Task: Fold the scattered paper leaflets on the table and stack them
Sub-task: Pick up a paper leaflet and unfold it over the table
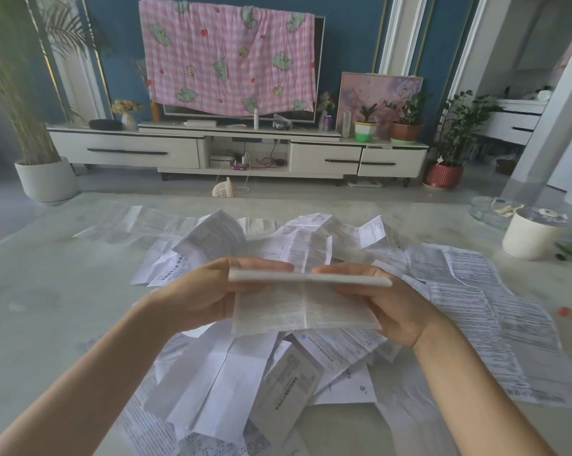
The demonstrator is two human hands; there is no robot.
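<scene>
I hold one printed leaflet in the air above the pile, its top part folded over into a flat strip. My left hand grips its left end, thumb under and fingers on the far side. My right hand grips its right end the same way. Below and around lie several unfolded, creased leaflets scattered across the pale marble table. Long printed sheets spread out to the right. No folded stack is in view.
A white cylindrical container with a clear lid stands at the table's right, beside a glass ashtray. A small red object lies near the right edge. Beyond the table are a TV cabinet and potted plants.
</scene>
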